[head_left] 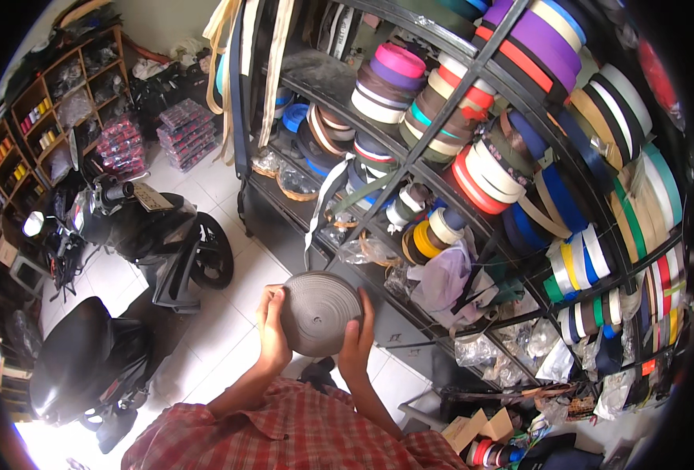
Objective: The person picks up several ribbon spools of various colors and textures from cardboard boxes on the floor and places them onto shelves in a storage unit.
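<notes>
A wide, flat roll of grey webbing (pixel 319 313), wound in a tight spiral, is held level in front of my body. My left hand (pixel 273 325) grips its left edge, fingers along the side. Opposite, my right hand (pixel 356 337) clasps the right edge, with the thumb on the rim. Both hands are closed on the roll, and its flat spiral face with a small centre hole points up. Just beyond the roll stands a dark metal rack, where a pale strap (pixel 327 196) hangs down toward it.
Rolls of coloured webbing (pixel 484 180) fill the black rack (pixel 433 149) ahead and to the right. Two motorbikes stand at the left, one with a black seat (pixel 72 345). Stacks of wrapped packs (pixel 186 135) sit on the tiled floor (pixel 237 345). Cardboard box (pixel 480 429) lies lower right.
</notes>
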The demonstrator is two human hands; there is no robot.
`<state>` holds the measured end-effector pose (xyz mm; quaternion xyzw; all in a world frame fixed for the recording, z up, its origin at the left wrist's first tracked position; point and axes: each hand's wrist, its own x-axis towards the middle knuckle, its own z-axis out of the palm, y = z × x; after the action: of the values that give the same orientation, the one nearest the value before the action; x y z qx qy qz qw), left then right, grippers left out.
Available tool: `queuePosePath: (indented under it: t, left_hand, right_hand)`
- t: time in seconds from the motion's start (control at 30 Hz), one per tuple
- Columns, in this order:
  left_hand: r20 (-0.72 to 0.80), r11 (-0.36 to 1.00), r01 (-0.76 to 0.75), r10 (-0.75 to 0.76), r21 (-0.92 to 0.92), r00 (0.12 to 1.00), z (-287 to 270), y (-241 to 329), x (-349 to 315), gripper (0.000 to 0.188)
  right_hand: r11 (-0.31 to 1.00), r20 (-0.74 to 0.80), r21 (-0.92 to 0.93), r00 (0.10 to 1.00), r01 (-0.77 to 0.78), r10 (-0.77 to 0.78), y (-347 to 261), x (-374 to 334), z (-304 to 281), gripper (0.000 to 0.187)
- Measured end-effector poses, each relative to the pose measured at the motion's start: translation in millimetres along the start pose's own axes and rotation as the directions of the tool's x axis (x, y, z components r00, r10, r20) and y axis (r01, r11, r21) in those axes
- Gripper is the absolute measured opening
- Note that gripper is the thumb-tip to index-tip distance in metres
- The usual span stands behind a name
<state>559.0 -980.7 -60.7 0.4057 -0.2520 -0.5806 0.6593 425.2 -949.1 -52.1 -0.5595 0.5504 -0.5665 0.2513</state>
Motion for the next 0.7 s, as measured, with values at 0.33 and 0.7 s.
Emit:
queuePosePath:
  t: [0.33,0.7]
  left_hand:
    - [0.653,0.874,-0.206,-0.155,0.441,0.741,-19,59,38,0.034]
    - [0.557,0.883,-0.137,-0.156,0.449,0.816,-16,35,22,0.031]
  right_hand:
    - [0.995,0.380,0.048,0.920,0.085,-0.097,-10,19,-10,0.042]
    - [0.995,0.261,-0.072,0.964,0.064,-0.043,-3,5,-18,0.037]
